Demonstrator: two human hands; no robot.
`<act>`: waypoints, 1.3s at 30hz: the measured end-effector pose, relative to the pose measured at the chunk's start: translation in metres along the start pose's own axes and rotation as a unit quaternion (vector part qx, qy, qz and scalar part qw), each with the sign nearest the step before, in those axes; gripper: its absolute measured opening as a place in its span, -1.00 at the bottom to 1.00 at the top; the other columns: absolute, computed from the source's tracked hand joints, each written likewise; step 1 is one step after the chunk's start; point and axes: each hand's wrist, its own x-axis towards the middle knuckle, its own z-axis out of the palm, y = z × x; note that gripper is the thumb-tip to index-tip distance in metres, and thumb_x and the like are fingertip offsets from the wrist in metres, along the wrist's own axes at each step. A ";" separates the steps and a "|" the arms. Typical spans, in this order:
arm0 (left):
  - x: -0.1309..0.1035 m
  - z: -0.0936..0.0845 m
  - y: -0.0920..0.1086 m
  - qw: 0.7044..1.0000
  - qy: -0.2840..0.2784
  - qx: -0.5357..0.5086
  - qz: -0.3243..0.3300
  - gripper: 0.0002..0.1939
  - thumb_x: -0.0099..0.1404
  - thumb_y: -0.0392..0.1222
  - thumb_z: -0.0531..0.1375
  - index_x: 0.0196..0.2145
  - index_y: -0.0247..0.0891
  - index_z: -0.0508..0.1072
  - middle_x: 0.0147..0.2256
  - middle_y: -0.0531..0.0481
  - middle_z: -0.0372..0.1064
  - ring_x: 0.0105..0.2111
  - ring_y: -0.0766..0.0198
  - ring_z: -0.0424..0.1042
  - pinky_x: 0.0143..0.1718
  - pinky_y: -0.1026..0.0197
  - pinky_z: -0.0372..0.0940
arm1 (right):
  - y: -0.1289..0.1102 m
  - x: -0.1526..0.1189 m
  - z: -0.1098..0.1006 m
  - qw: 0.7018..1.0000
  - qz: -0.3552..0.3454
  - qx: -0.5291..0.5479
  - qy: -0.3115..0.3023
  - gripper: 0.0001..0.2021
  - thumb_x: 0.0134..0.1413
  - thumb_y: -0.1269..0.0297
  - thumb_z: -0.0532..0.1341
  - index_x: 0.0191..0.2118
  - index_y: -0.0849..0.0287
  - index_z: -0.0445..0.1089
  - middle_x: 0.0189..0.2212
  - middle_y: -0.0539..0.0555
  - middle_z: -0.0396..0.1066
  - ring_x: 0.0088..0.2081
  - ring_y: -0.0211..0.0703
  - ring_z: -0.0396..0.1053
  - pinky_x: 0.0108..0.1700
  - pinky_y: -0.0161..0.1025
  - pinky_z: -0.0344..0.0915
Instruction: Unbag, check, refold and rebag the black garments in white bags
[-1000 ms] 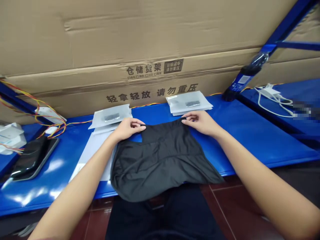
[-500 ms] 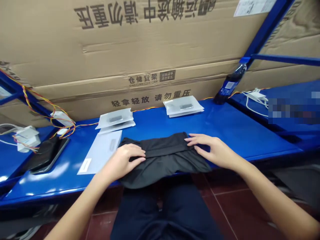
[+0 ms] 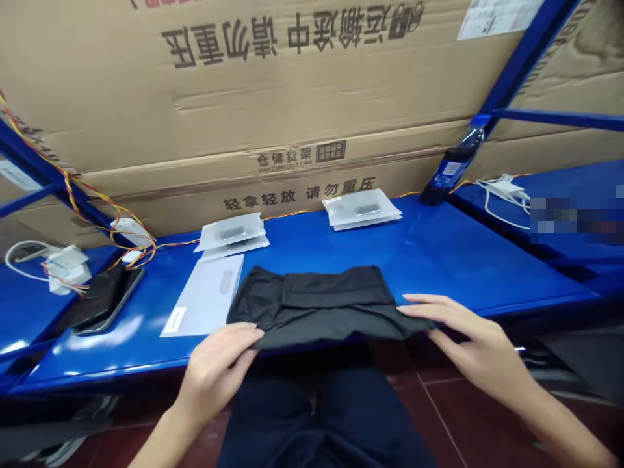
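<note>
Lower on the black cloth (image 3: 336, 292) than before, both hands now sit at its near corners, which hang past the desk (image 3: 302, 253) edge. In the head view the left hand (image 3: 219, 364) pinches one corner, thumb under fingers; the right hand (image 3: 468, 331), loosely curved, pinches the other. Beyond the hands, bare blue surface separates cloth from white packets (image 3: 363, 209); more opens beyond the right hand.
</note>
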 end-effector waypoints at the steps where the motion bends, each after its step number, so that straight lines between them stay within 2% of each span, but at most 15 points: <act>1: 0.009 0.000 -0.004 0.999 0.006 -0.017 -0.048 -0.83 0.47 -0.28 0.26 -0.08 -0.10 0.64 -0.18 0.01 0.70 -0.18 0.16 0.69 -0.04 0.13 0.60 | -0.003 0.010 0.001 0.999 0.029 0.009 0.021 -0.78 0.34 0.13 0.23 -0.06 -0.17 0.64 0.02 0.03 0.64 0.09 0.16 0.59 0.16 0.15 0.55; 5: 0.057 0.008 -0.028 0.971 0.010 -0.071 -0.228 -0.74 0.46 0.02 0.26 -0.21 -0.16 0.68 -0.26 -0.03 0.69 -0.25 0.09 0.67 -0.13 0.09 0.59 | -0.004 0.059 0.012 0.987 0.136 0.058 0.066 -0.66 0.20 -0.10 0.31 -0.09 0.03 0.56 -0.29 0.10 0.62 -0.25 0.09 0.59 -0.14 0.01 0.56; 7: 0.076 0.017 -0.043 0.958 -0.019 -0.067 -0.278 -0.73 0.42 0.03 0.28 -0.17 -0.19 0.68 -0.26 -0.04 0.68 -0.26 0.07 0.65 -0.16 0.07 0.56 | 0.000 0.077 0.020 0.985 0.163 0.047 0.031 -0.57 0.16 -0.12 0.27 -0.03 0.10 0.51 -0.42 0.06 0.53 -0.39 0.01 0.50 -0.28 -0.05 0.50; 9: 0.086 0.026 -0.055 0.955 -0.081 -0.025 -0.284 -0.77 0.35 -0.03 0.32 -0.14 -0.18 0.68 -0.30 -0.03 0.65 -0.29 0.06 0.62 -0.15 0.03 0.54 | 0.004 0.086 0.027 0.984 0.177 -0.004 -0.013 -0.54 0.14 -0.09 0.25 -0.01 0.16 0.50 -0.45 0.06 0.49 -0.42 -0.02 0.45 -0.29 -0.06 0.46; 12: 0.085 0.036 -0.058 0.969 -0.109 0.040 -0.218 -0.80 0.38 -0.15 0.27 -0.10 -0.18 0.66 -0.25 -0.07 0.63 -0.20 0.00 0.59 -0.08 -0.06 0.51 | 0.003 0.088 0.034 0.978 0.190 -0.090 -0.015 -0.53 0.16 -0.12 0.23 -0.05 0.18 0.53 -0.29 0.16 0.54 -0.32 0.03 0.49 -0.15 -0.01 0.48; 16: 0.074 0.052 -0.033 0.996 -0.019 0.067 -0.059 -0.73 0.53 -0.24 0.12 0.01 -0.19 0.62 0.00 -0.15 0.60 0.04 -0.02 0.55 0.11 -0.12 0.48 | -0.008 0.087 0.047 0.963 0.190 -0.189 -0.004 -0.56 0.28 -0.16 0.16 -0.19 0.16 0.52 -0.22 0.28 0.53 -0.16 0.20 0.51 -0.02 0.10 0.44; 20: 0.061 0.075 -0.001 0.994 -0.065 0.064 0.064 -0.72 0.57 -0.19 0.14 0.11 -0.23 0.58 0.15 -0.20 0.55 0.15 -0.04 0.54 0.18 -0.11 0.49 | -0.013 0.092 0.058 0.961 0.200 -0.190 0.010 -0.71 0.29 0.01 0.18 -0.26 0.13 0.45 -0.24 0.28 0.53 -0.08 0.26 0.51 0.01 0.11 0.43; 23: 0.054 0.085 0.020 0.993 -0.072 0.060 0.069 -0.68 0.57 -0.15 0.16 0.16 -0.28 0.54 0.15 -0.25 0.56 0.18 -0.09 0.53 0.20 -0.19 0.48 | -0.009 0.100 0.046 0.959 0.272 -0.077 0.014 -0.71 0.23 0.03 0.26 -0.10 0.14 0.46 -0.24 0.21 0.56 -0.17 0.15 0.55 -0.10 0.02 0.48; 25: 0.052 0.085 0.033 0.996 -0.058 0.039 0.060 -0.67 0.57 -0.18 0.16 0.18 -0.30 0.53 0.16 -0.25 0.55 0.20 -0.08 0.52 0.26 -0.23 0.44 | -0.007 0.108 0.027 0.952 0.305 -0.024 0.012 -0.55 0.18 0.03 0.33 0.08 0.18 0.43 -0.20 0.22 0.57 -0.21 0.11 0.58 -0.16 -0.03 0.49; 27: 0.051 0.083 0.045 0.997 -0.045 0.009 0.055 -0.70 0.56 -0.21 0.15 0.15 -0.30 0.54 0.14 -0.23 0.57 0.20 -0.06 0.52 0.30 -0.23 0.41 | -0.010 0.116 0.006 0.949 0.314 -0.022 0.026 -0.44 0.18 0.05 0.34 0.22 0.23 0.37 -0.18 0.25 0.58 -0.20 0.09 0.59 -0.17 -0.06 0.49; 30: 0.052 0.082 0.053 0.999 -0.028 -0.023 0.039 -0.74 0.55 -0.23 0.17 0.08 -0.28 0.57 0.09 -0.20 0.60 0.15 -0.05 0.55 0.27 -0.22 0.45 | -0.031 0.124 -0.007 0.952 0.280 -0.101 0.071 -0.48 0.19 0.09 0.33 0.20 0.23 0.42 -0.21 0.22 0.59 -0.19 0.10 0.58 -0.12 -0.02 0.48; 32: 0.051 0.085 0.053 0.999 -0.022 -0.030 0.030 -0.76 0.53 -0.25 0.18 0.06 -0.28 0.58 0.07 -0.18 0.61 0.13 -0.05 0.57 0.24 -0.22 0.47 | -0.051 0.121 0.008 0.954 0.229 -0.167 0.098 -0.54 0.20 0.10 0.32 0.15 0.18 0.46 -0.21 0.18 0.59 -0.22 0.11 0.57 -0.11 0.01 0.47; 34: 0.048 0.088 0.049 0.999 -0.015 -0.029 0.024 -0.77 0.52 -0.26 0.19 0.05 -0.28 0.58 0.05 -0.18 0.62 0.10 -0.06 0.58 0.21 -0.21 0.50 | -0.070 0.112 0.040 0.959 0.160 -0.209 0.103 -0.60 0.27 0.10 0.26 0.15 0.13 0.47 -0.15 0.18 0.60 -0.17 0.14 0.57 -0.10 0.03 0.46; 37: 0.042 0.086 0.041 1.000 0.003 -0.023 0.020 -0.76 0.52 -0.29 0.18 0.06 -0.27 0.58 0.03 -0.19 0.63 0.10 -0.04 0.59 0.19 -0.18 0.52 | -0.087 0.092 0.091 0.973 0.068 -0.218 0.022 -0.67 0.30 0.09 0.23 0.06 0.12 0.53 -0.14 0.22 0.60 -0.08 0.19 0.55 -0.11 0.00 0.46; 39: 0.038 0.078 0.035 0.999 0.018 -0.018 0.021 -0.75 0.53 -0.30 0.17 0.07 -0.26 0.58 0.03 -0.18 0.63 0.11 -0.01 0.59 0.19 -0.14 0.53 | -0.088 0.081 0.108 0.981 0.040 -0.188 0.009 -0.67 0.35 0.05 0.20 0.02 0.13 0.55 -0.12 0.22 0.61 -0.04 0.16 0.53 -0.05 -0.01 0.45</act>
